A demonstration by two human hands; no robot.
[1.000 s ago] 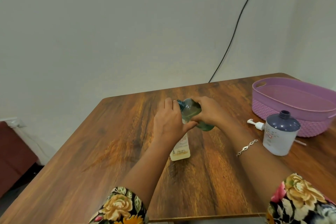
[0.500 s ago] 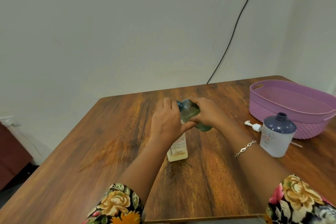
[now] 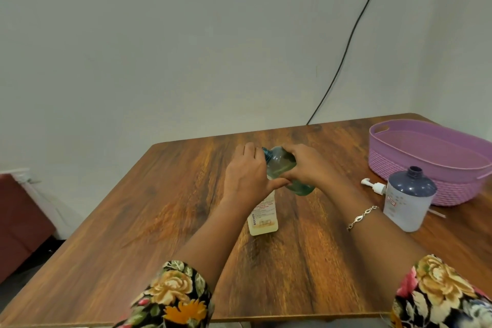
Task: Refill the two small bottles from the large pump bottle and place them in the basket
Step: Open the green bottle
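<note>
Gripping the tilted green bottle (image 3: 286, 170) with both hands (image 3: 246, 176) (image 3: 310, 165), fingers wrapped, mid-refill; basket (image 3: 426, 165) empty (second small bottle (image 3: 263, 218) waits).

One head-worn wide-angle view looks forward and down, close above both hands, the brown wooden table (image 3: 165, 210) stretching beyond them.

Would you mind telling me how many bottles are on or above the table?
3: a green bottle tilted in the right hand, a yellowish bottle standing under the left hand, and a large open bottle beside the basket.
</note>
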